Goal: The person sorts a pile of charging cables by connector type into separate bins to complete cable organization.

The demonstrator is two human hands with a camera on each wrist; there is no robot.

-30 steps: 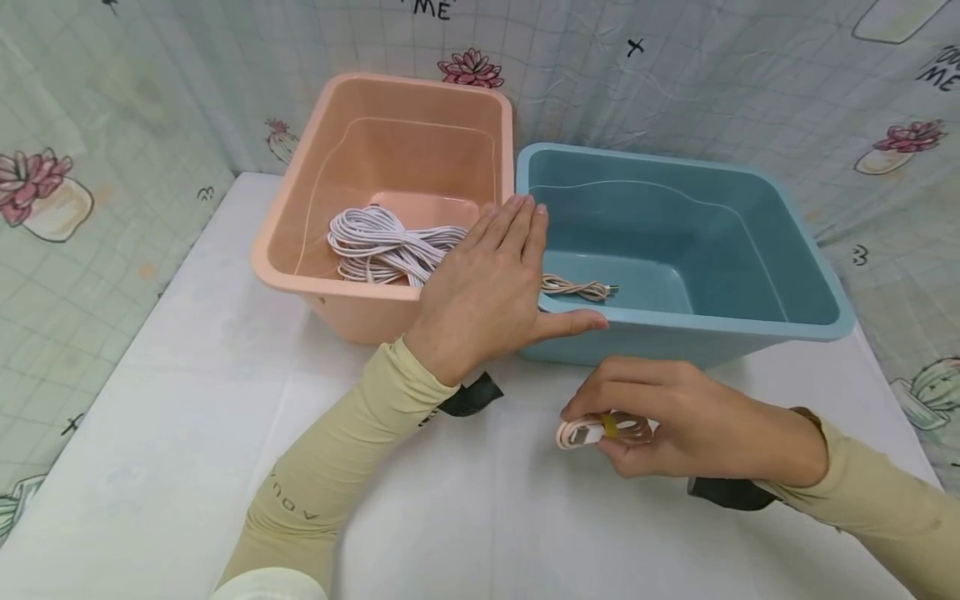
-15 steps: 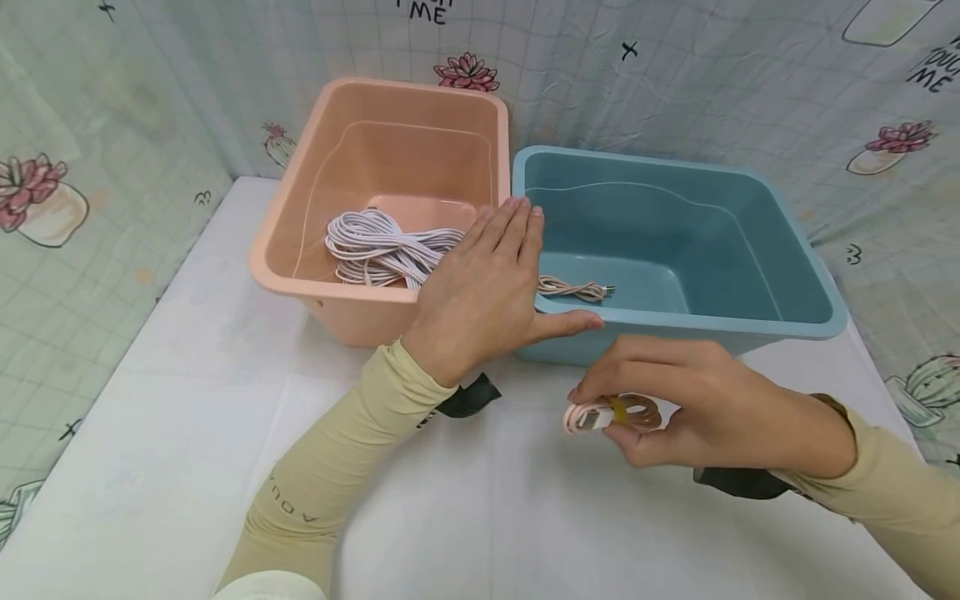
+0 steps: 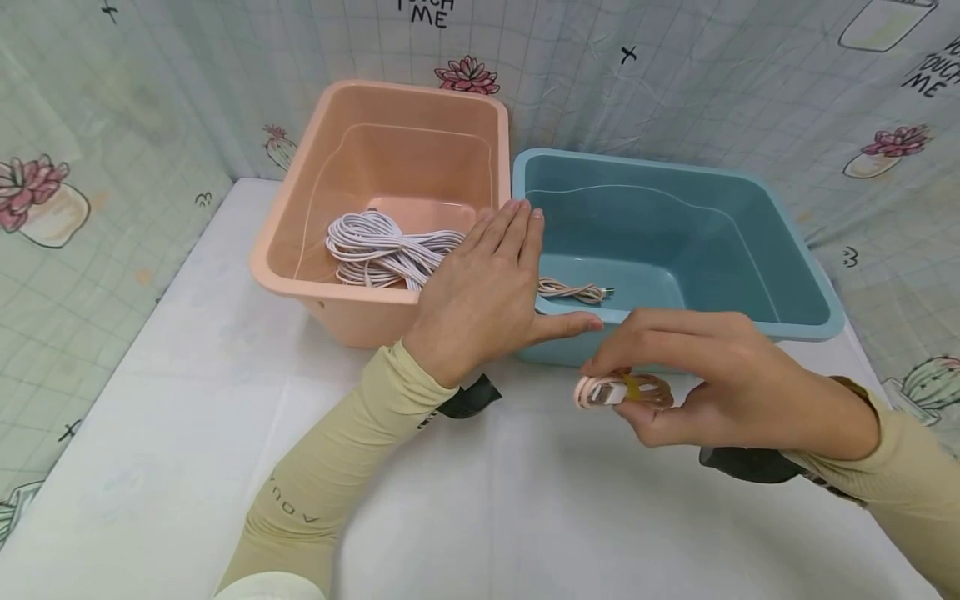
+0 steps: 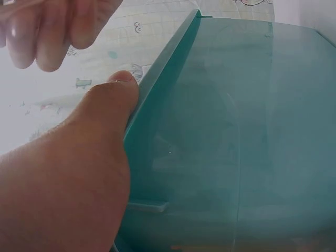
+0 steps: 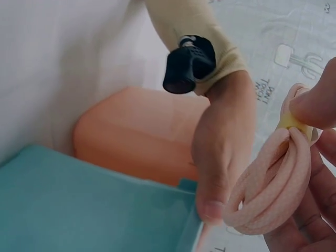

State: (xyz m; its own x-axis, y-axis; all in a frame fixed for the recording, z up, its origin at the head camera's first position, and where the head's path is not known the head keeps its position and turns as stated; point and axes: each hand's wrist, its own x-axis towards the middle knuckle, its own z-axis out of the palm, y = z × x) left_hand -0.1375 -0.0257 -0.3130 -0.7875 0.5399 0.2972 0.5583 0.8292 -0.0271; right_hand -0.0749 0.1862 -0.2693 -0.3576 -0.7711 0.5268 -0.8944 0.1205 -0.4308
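Observation:
My right hand (image 3: 720, 375) pinches a coiled pink USB cable (image 3: 596, 392) between thumb and fingers, just in front of the blue bin. Up close in the right wrist view, the cable (image 5: 273, 184) is braided and bound with a yellow tie. My left hand (image 3: 483, 287) lies flat with straight fingers across the adjoining rims of the peach bin (image 3: 345, 287) and the blue bin (image 3: 712, 323), its thumb along the blue front rim. Bundled white cables (image 3: 386, 250) lie in the peach bin. A beige cable bundle (image 3: 573, 289) lies in the blue bin, partly behind my left hand.
Both bins stand side by side on a white-covered table (image 3: 420, 500). A cactus-printed curtain (image 3: 675, 83) hangs behind them and along the sides. Black wrist cameras (image 3: 750, 464) are strapped under both wrists.
My right hand has risen in view and shifted slightly right with the pink cable, closer to the blue bin's front wall. My left hand stays on the rims.

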